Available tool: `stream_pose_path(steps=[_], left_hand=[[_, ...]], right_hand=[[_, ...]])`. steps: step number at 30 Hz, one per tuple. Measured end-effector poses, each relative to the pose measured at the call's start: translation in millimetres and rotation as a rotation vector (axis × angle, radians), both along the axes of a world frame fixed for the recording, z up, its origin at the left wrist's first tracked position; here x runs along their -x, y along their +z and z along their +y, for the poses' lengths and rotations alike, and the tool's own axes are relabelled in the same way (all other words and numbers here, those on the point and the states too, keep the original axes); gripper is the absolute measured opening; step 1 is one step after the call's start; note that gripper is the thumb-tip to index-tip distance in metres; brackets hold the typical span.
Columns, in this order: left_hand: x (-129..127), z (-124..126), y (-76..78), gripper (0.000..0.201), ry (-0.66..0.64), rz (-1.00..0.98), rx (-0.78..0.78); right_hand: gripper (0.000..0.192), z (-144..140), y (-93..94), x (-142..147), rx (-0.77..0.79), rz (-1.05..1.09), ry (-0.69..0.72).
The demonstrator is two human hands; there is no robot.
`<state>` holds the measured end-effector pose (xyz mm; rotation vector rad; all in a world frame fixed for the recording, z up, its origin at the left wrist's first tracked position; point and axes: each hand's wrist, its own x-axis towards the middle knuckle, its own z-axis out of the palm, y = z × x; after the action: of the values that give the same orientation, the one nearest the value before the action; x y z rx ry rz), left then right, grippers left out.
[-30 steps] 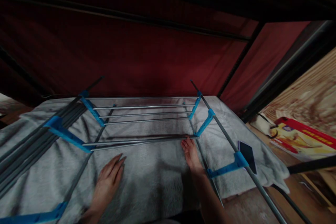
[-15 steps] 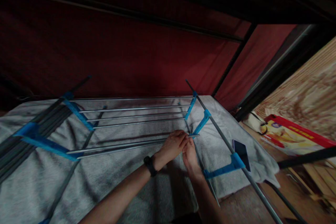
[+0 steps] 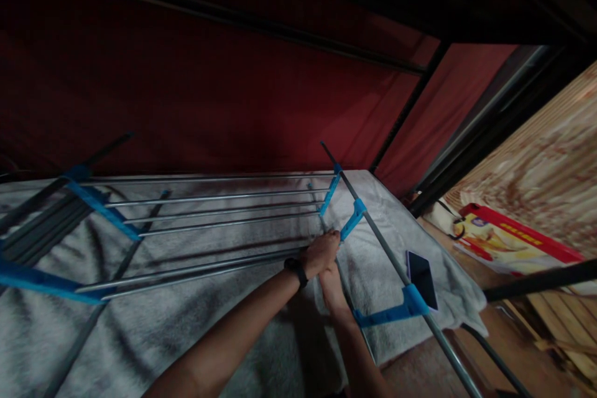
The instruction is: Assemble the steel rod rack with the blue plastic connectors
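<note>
**Rods meet both hands at the blue bracket**

Rods (image 3: 196,267) of a metal rack lie flat on a grey blanket (image 3: 233,329), and the near pair runs from a blue bar at the left edge across to our hands. From the head camera we see our left hand (image 3: 321,253), with a black band (image 3: 296,270) at the wrist, curled over the right end of that pair, right beside a blue bracket (image 3: 353,219). The fingers look closed round the rod ends, though the dim light hides the fingertips. Our right hand (image 3: 332,286) sits just beneath and touching the left, pressed onto the blanket under the same rod ends; we cannot tell whether it grips anything.

Beyond the hands three more rods span two blue side pieces. A long side rail (image 3: 396,267) slants from the bracket toward us, carrying a second blue bracket (image 3: 396,311). A dark phone (image 3: 422,270) lies on the blanket just beside that rail. A red cloth wall (image 3: 209,93) stands behind, and a red and yellow box (image 3: 508,242) lies on wood at right.
</note>
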<state>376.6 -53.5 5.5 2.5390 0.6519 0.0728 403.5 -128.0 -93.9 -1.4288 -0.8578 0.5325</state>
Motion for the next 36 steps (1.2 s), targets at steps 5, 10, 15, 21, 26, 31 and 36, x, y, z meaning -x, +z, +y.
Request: stream_pose_path(steps=[5, 10, 15, 21, 26, 31, 36], left_hand=[[4, 1, 1.7, 0.022, -0.021, 0.041, -0.012], [6, -1, 4.1, 0.02, -0.024, 0.055, -0.046], [3, -3, 6.5, 0.028, 0.0, 0.075, -0.073], [1, -3, 8.6, 0.034, 0.017, 0.095, -0.101], [1, -3, 9.1, 0.031, 0.02, 0.103, -0.109], [0, -3, 8.9, 0.032, 0.016, 0.099, -0.118], [-1, -3, 7.4, 0.032, 0.003, 0.1, -0.123]], right_hand=[[0.022, -13, -4.7, -13, 0.032, -0.059, -0.07], [0.02, -27, 2.9, -33, 0.166, -0.197, -0.231], [0.045, -19, 9.7, -49, 0.143, -0.22, -0.29], [0.039, -2, 17.8, -56, 0.192, -0.265, -0.253], [0.037, -2, 22.9, -60, 0.246, -0.314, -0.264], [0.036, -2, 28.6, -59, 0.239, -0.355, -0.259], [0.036, -1, 28.1, -60, 0.211, -0.338, -0.245]])
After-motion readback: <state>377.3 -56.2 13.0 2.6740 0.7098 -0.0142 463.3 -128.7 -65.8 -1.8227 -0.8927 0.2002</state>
